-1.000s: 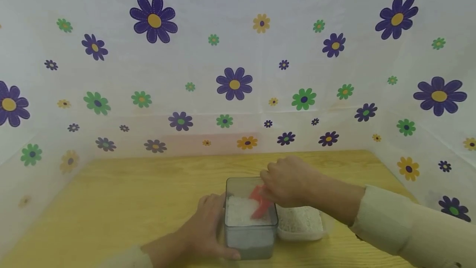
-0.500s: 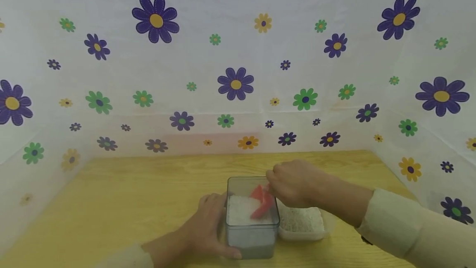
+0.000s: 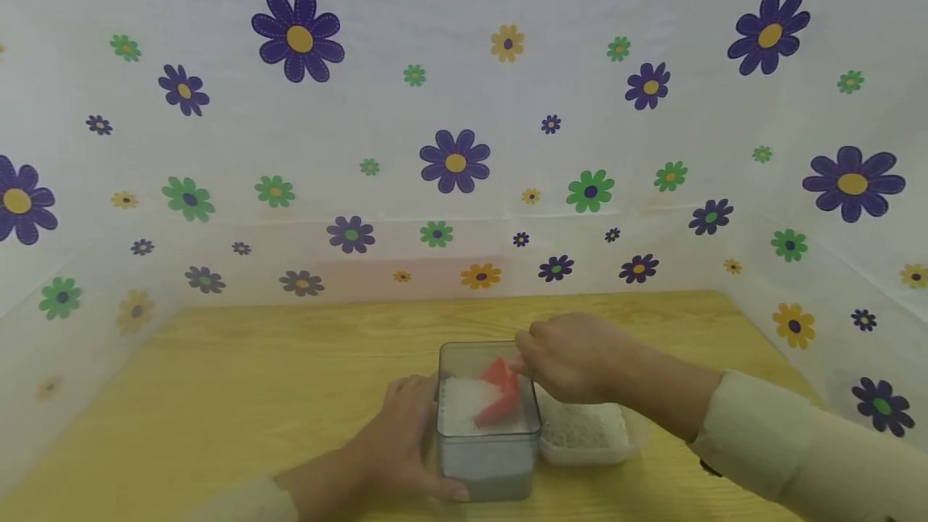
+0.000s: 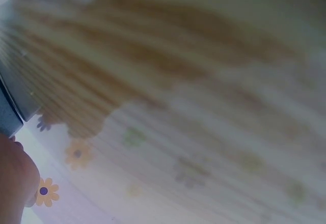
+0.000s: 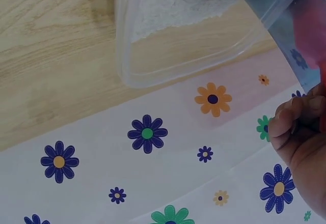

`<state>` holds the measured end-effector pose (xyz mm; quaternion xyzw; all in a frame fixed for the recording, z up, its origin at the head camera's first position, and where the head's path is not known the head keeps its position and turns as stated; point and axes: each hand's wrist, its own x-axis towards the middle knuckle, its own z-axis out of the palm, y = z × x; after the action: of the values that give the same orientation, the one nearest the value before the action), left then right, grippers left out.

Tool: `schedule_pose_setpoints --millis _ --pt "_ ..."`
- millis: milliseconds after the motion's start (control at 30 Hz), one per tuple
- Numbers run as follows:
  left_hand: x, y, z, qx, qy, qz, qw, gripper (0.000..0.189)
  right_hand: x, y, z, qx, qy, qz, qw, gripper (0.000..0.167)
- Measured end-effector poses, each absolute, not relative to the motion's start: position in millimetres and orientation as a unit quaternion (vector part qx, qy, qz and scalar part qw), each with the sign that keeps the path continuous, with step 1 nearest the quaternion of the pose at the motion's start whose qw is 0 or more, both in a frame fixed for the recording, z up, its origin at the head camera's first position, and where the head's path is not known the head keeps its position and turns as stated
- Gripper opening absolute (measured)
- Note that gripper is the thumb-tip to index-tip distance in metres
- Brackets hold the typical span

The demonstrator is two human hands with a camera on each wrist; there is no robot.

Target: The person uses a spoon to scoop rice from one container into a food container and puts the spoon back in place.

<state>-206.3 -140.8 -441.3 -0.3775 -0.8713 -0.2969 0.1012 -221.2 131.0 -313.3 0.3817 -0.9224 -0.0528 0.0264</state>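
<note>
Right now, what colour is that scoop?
The scoop is pinkish red, clearest in the head view.

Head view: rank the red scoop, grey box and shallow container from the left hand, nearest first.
1. Grey box, against the left hand.
2. Red scoop, inside the box.
3. Shallow container, right of the box.

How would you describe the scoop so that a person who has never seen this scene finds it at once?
On the wooden table, find the tall grey box that the left hand holds. The scoop is in its opening, held by the right hand. Unlike the grey box and the low clear tub next to it, the scoop is pinkish red.
</note>
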Motion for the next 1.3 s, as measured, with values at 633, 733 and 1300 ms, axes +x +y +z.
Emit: schedule_pose_setpoints --millis 633,733,1300 --pt "-207.2 -141.8 -441.7 -0.373 -0.875 -0.293 0.099 0.112 -221.2 135.3 -325.0 0.352 -0.936 -0.007 0.021 0.032" --pt "-207.6 -141.6 -442.3 -0.373 -0.873 -0.298 0.096 0.113 -222.0 136.1 -326.2 0.355 -0.934 -0.005 0.027 0.032" --pt "-207.6 -142.2 -442.1 -0.377 -0.872 -0.294 0.105 0.115 -221.9 138.6 -331.8 0.371 -0.927 0.019 0.050 0.031"
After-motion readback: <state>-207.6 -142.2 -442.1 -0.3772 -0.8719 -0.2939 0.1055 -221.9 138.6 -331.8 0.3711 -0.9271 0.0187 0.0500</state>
